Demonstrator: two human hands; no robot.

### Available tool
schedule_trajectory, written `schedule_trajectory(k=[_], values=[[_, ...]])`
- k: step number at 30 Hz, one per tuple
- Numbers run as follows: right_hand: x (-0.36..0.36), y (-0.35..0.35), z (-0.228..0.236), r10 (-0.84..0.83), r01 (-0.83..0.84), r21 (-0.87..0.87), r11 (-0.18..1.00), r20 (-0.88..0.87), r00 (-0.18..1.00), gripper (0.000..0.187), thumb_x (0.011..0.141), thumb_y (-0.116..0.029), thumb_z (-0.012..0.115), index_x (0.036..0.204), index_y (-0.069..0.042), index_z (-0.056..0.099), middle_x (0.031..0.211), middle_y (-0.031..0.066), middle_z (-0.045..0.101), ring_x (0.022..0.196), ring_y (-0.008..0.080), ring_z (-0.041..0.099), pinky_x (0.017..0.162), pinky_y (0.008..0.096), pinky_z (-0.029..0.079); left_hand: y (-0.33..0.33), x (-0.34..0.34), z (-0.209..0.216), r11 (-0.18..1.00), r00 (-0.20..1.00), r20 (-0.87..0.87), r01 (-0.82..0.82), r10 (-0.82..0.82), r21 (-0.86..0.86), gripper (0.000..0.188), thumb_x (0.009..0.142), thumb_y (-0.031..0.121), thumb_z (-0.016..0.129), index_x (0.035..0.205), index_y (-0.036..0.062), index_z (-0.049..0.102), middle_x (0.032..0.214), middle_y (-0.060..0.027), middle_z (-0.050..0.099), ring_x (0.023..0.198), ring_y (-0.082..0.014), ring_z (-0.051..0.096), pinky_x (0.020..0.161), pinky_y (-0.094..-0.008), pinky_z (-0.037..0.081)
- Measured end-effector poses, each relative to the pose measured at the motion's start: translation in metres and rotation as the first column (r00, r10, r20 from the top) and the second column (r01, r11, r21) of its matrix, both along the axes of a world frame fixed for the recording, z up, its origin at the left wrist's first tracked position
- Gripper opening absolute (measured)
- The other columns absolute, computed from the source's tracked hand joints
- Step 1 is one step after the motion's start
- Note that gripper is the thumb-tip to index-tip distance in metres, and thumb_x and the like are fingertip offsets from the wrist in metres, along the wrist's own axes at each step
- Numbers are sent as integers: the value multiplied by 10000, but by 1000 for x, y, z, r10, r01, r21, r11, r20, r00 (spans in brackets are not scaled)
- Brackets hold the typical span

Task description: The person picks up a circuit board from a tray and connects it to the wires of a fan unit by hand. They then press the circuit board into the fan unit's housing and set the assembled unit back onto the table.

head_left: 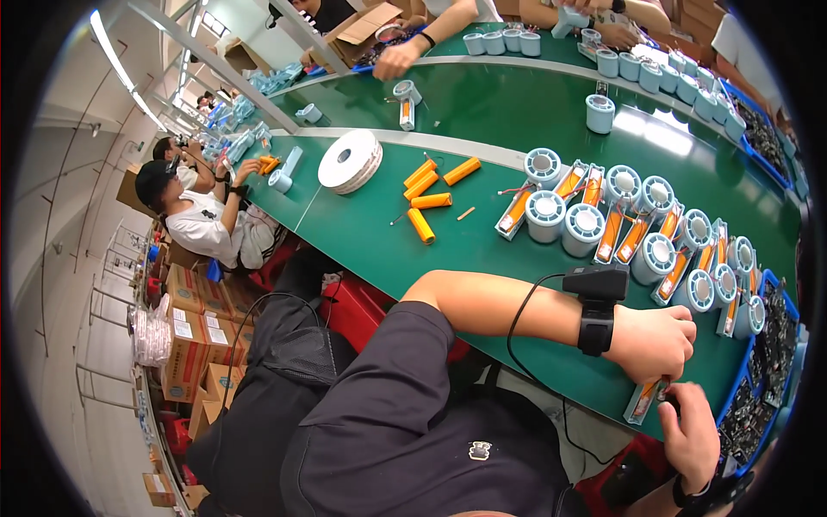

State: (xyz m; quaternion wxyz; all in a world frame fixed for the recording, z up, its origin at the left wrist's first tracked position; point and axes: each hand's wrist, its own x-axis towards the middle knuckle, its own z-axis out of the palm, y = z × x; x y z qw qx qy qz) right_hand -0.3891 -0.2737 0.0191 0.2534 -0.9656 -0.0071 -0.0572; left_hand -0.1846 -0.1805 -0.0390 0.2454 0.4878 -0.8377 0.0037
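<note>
Toward the right end of the green bench, my left hand (652, 343) is closed over a light blue fan handle (638, 405), its fingertips mostly hidden behind the back of the hand. The handle lies open, and its fan head does not show beneath the hand. My right hand (694, 438) comes in from the lower right with thumb and fingers pinched at the inner end of the handle. What it pinches is too small to make out. Beyond both hands stand many fan units (584, 226) with round light blue heads and open handles, orange battery cells inside them.
Loose orange batteries (421, 226) and a white roll (351, 162) lie farther left. Blue bins (730, 435) of small dark parts line the right edge. Across the bench runs a green conveyor (517, 90) carrying fans. Co-workers (211, 215) sit left and opposite; cartons (185, 297) stand behind.
</note>
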Motion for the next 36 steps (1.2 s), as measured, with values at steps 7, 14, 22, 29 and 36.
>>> schedule_trajectory(k=[7,14,22,29,36], values=[[7,26,-35,-579,499,-419,759,-82,811,116,979,-34,539,1071,34,518,842,220,580,750,422,570,708,425,493,10,-12,1,982,980,-95,-180,173,-64,140,743,220,767,783,86,754,889,-41,699,1046,-269,570,989,-437,390],[1,27,-49,-593,600,289,746,-120,796,223,1045,-102,500,1181,69,541,982,219,636,850,356,623,764,393,494,8,-18,-8,974,905,-383,-222,187,-48,168,760,206,760,737,45,718,861,-62,681,1044,-280,570,985,-430,392],[-16,24,-75,-570,533,374,759,-14,821,345,1094,-151,457,1353,67,520,1109,165,655,976,228,619,836,341,481,11,-15,-13,955,962,-161,-246,220,-164,127,763,189,757,759,63,743,903,-60,683,1055,-286,575,976,-466,426],[-9,25,-72,-538,482,456,748,-8,843,343,1085,-134,467,1346,82,520,1130,186,649,983,252,634,860,347,498,20,-33,11,927,925,58,-375,376,-19,130,746,203,771,796,83,767,905,-59,677,1053,-309,608,893,-510,493],[-15,27,-59,-560,531,488,693,-101,823,294,1073,-102,476,1308,59,551,1022,96,624,852,158,550,735,287,459,2,-25,41,899,943,159,-327,292,290,132,746,223,776,808,107,775,925,-71,689,1006,-313,659,841,-512,532]])
